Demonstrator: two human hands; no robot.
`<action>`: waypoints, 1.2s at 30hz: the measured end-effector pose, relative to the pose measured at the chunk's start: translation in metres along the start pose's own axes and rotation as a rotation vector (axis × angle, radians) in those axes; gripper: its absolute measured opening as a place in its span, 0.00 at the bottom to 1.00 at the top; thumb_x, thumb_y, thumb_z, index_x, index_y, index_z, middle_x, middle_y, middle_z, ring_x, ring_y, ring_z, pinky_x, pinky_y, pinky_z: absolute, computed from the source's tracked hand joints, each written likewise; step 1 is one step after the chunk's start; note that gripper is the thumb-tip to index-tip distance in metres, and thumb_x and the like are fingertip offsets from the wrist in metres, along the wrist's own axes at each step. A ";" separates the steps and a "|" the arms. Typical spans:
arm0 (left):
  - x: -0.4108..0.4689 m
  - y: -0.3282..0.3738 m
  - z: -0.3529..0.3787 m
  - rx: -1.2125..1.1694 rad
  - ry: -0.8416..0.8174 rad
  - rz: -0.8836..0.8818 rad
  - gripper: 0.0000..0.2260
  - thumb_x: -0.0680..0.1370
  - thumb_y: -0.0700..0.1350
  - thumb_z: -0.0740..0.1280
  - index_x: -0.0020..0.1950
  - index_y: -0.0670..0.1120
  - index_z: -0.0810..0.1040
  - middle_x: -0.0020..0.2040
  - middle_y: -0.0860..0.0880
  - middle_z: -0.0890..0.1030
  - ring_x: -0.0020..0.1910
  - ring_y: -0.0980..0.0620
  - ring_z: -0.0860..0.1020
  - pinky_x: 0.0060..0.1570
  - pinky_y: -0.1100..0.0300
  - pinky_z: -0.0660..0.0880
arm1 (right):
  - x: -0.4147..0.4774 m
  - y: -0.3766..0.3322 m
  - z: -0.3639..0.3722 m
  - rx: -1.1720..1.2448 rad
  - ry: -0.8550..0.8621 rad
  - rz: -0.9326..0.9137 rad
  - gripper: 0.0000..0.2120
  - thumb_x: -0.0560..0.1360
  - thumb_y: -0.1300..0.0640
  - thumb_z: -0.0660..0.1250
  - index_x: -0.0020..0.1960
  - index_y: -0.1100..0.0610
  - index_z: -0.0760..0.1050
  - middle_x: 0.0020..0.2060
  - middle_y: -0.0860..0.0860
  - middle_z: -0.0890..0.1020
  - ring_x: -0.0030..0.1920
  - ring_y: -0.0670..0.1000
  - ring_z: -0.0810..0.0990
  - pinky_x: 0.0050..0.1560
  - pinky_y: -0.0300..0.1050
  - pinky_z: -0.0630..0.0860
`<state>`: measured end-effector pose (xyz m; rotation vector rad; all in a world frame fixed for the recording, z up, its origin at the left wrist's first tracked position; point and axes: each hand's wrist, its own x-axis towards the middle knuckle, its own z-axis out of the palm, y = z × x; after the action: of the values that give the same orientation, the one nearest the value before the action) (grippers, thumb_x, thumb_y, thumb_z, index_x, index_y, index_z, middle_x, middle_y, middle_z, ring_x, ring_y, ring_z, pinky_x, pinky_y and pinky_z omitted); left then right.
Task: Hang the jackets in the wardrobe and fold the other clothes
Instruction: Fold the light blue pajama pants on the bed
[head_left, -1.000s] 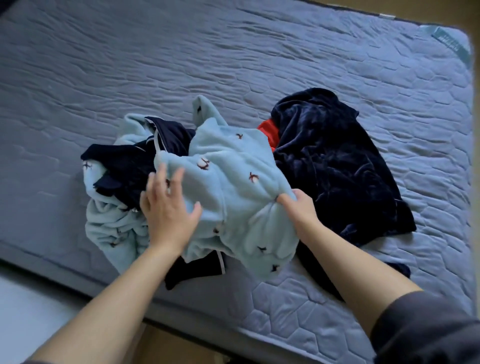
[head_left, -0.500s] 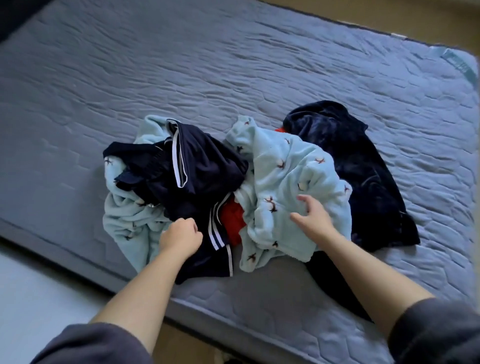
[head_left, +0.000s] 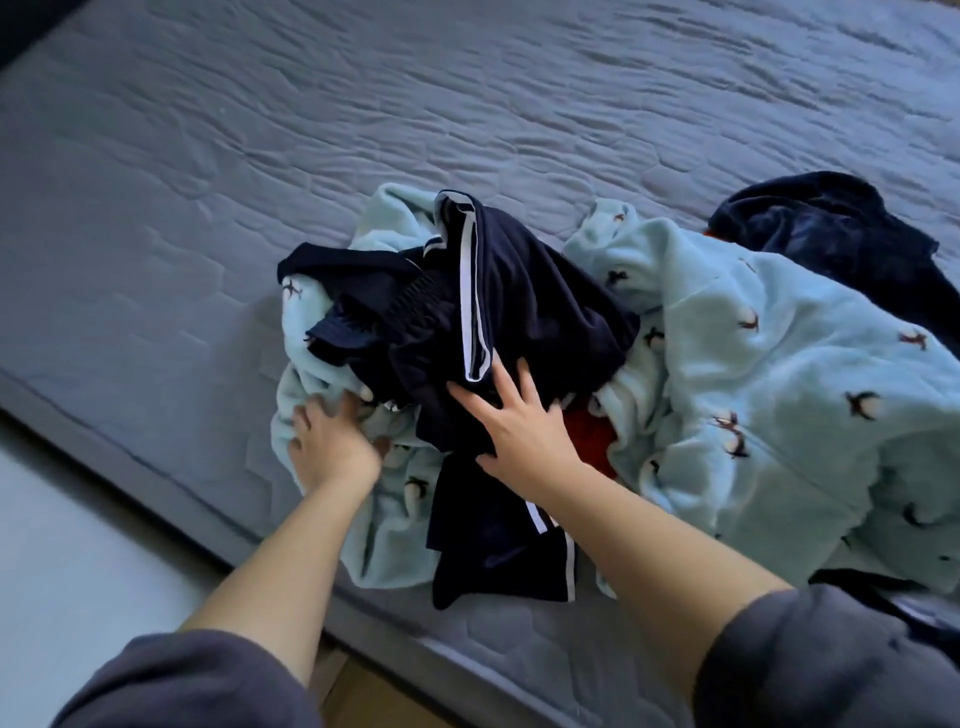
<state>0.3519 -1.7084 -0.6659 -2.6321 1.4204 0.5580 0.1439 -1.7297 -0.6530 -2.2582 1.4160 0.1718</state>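
On the mattress (head_left: 467, 130), right hand (head_left: 524, 431) spreads over navy garment (head_left: 535, 312), left hand (head_left: 332, 441) beside.

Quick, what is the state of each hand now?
Left hand: fingers partly hidden by the navy garment, grip cannot be told.
Right hand: open, flat on that garment.

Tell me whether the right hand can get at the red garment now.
Probably yes: a red garment patch lies bare right beside the right hand, which rests open on the striped navy garment. The rest hides under that and the blue fleece.
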 end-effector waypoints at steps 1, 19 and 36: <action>0.007 -0.001 0.003 -0.048 -0.004 0.004 0.23 0.74 0.50 0.68 0.68 0.50 0.69 0.66 0.42 0.69 0.66 0.41 0.67 0.62 0.48 0.69 | 0.006 0.002 0.005 0.013 -0.024 0.021 0.44 0.73 0.50 0.70 0.75 0.35 0.41 0.76 0.48 0.34 0.76 0.63 0.40 0.62 0.71 0.65; -0.095 0.071 -0.211 -1.920 0.023 -0.093 0.17 0.73 0.47 0.58 0.33 0.49 0.85 0.35 0.48 0.84 0.37 0.51 0.84 0.33 0.60 0.79 | -0.042 -0.032 -0.144 0.676 -0.140 0.245 0.51 0.71 0.49 0.73 0.78 0.45 0.39 0.75 0.56 0.57 0.71 0.55 0.65 0.60 0.42 0.69; -0.407 0.239 -0.441 -2.128 -0.225 0.392 0.18 0.77 0.50 0.57 0.41 0.45 0.84 0.37 0.45 0.84 0.42 0.45 0.83 0.42 0.53 0.80 | -0.334 -0.002 -0.417 1.112 0.542 0.043 0.10 0.76 0.61 0.65 0.57 0.60 0.76 0.53 0.53 0.82 0.53 0.52 0.80 0.54 0.49 0.78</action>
<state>0.0715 -1.6348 -0.0888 -2.3752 1.2868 3.8783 -0.0657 -1.6427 -0.1693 -1.3473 1.2851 -1.0271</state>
